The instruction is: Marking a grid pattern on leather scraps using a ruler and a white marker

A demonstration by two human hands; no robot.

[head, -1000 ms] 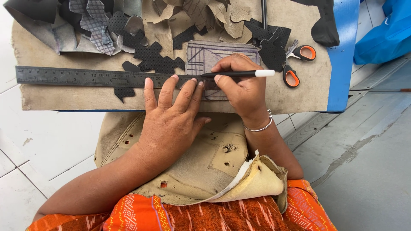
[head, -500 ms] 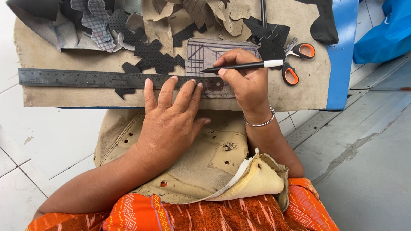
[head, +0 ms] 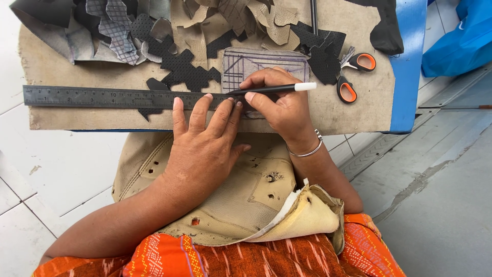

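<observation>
While the left hand (head: 202, 146) lies flat with fingers spread, pressing the long grey steel ruler (head: 123, 97) onto the tan board (head: 77, 72), the right hand (head: 279, 100) is closed around a black white-capped pencil (head: 277, 89), its tip at the ruler's edge on a grey lined leather piece (head: 264, 64). Orange-handled scissors (head: 353, 77) lie just right.

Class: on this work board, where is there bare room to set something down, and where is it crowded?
Bare: the board strip below the ruler, left of the left hand; also below the scissors. Crowded: the scraps along the far edge.
</observation>
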